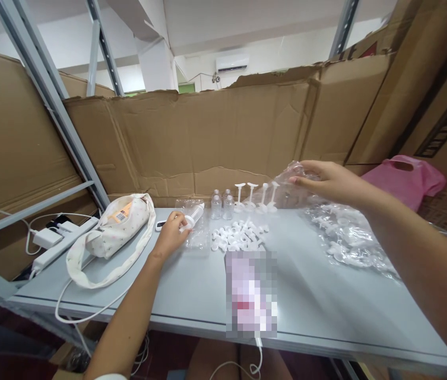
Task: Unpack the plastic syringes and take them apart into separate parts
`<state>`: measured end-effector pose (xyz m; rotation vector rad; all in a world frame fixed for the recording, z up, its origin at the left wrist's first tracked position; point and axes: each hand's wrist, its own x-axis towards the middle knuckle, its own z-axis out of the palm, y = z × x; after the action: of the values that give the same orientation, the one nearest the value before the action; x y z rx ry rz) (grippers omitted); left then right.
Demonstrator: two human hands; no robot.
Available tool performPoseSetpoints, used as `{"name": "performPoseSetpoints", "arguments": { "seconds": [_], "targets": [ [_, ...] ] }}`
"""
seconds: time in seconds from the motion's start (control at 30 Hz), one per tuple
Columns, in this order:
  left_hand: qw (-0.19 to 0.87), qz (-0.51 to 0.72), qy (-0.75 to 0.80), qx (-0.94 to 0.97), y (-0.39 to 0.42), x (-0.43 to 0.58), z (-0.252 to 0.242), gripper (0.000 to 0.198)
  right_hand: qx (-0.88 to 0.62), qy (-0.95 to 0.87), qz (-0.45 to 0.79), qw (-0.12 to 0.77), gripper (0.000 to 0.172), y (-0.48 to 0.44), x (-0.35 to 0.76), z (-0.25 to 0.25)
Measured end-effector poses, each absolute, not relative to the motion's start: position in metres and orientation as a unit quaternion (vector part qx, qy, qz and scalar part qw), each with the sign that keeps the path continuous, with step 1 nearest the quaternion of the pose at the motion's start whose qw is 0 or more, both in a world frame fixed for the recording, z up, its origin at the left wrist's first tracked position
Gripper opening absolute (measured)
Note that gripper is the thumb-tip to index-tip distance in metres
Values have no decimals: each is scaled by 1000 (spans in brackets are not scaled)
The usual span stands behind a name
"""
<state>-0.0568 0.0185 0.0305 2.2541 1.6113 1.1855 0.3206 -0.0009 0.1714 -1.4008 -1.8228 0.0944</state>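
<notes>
My left hand is closed around a white plastic piece with a ribbed, tapering end; its exact kind I cannot make out. Beneath it a clear plastic bag lies flat on the grey table. At the right, my right hand pinches the raised edge of a clear plastic bag. Between the hands stand several small clear bottles and several white T-topped plastic stands. In front of them is a pile of small white plastic parts.
A phone-like pink object, blurred out, lies at the front with a white cable. On the left are a white fabric bag and a power strip. Bagged white parts and a pink bag are at right. Cardboard walls the back.
</notes>
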Motion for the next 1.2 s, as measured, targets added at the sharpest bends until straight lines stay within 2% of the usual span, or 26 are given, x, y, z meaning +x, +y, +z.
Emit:
{"name": "performPoseSetpoints", "arguments": {
  "seconds": [0.07, 0.13, 0.23, 0.3, 0.4, 0.53, 0.63, 0.73, 0.83, 0.97, 1.2],
  "targets": [
    [63, 408, 535, 737, 18, -57, 32, 14, -546, -733, 12, 406, 15, -8, 319, 176],
    [53, 440, 535, 720, 18, -58, 35, 14, -515, -714, 22, 473, 18, -14, 314, 177],
    [18, 516, 524, 678, 17, -62, 40, 14, -461, -661, 100, 584, 18, -19, 299, 172],
    [1, 565, 515, 645, 16, -64, 43, 16, -453, -631, 180, 604, 16, -18, 284, 165],
    [-7, 613, 508, 605, 14, -66, 46, 17, -448, -618, 274, 586, 20, -11, 259, 156],
    [-7, 662, 497, 561, 13, -69, 48, 16, -449, -639, 320, 537, 32, 6, 233, 156],
    [5, 711, 470, 524, 15, -72, 48, 20, -446, -680, 345, 470, 27, 28, 219, 160],
    [25, 742, 437, 508, 19, -74, 47, 23, -449, -767, 268, 372, 22, 57, 200, 159],
    [35, 732, 425, 532, 20, -71, 46, 21, -435, -848, 84, 289, 24, 87, 170, 151],
    [14, 675, 455, 581, 15, -61, 43, 16, -430, -859, -21, 275, 24, 116, 125, 134],
    [54, 646, 471, 598, 13, -51, 39, 14, -423, -842, -135, 308, 50, 115, 86, 112]
  ]
}}
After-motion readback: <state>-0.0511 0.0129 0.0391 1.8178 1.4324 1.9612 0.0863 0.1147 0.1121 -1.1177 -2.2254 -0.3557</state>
